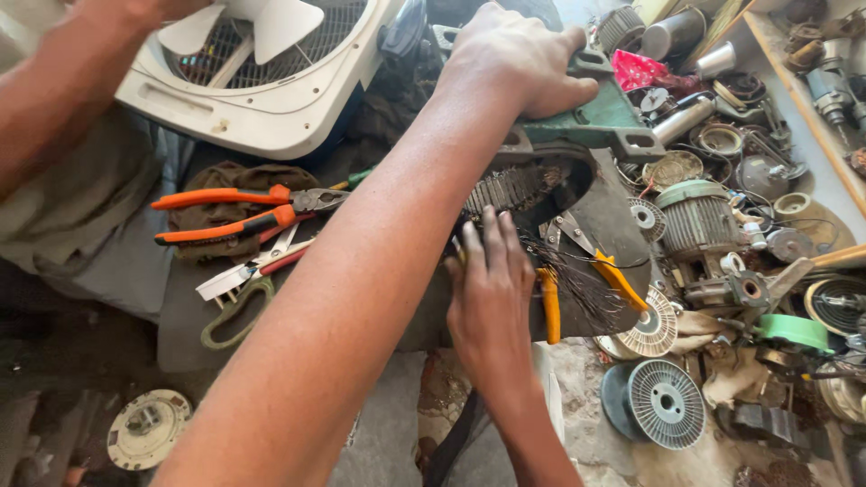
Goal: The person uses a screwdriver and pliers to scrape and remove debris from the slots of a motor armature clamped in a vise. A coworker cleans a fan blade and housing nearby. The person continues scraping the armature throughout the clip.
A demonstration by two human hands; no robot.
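My left hand (519,59) grips the top of a green motor housing (600,122) that lies on a dark mat (622,216). Its open end shows a stator core (514,189) with frayed dark winding wires (577,284) spilling out. My right hand (492,302) reaches up from below, fingers together and pressed against the lower edge of the stator. Whatever is under its palm is hidden. Yellow-handled pliers (549,307) lie just right of that hand. Another person's arm (63,81) crosses the top left corner.
Orange-handled pliers (234,212) and scissors (239,289) lie on a brown cloth to the left. A white fan casing (262,108) sits at the top. To the right are piled motors (699,216), wire spools (663,401) and metal parts. A white disc (144,428) lies lower left.
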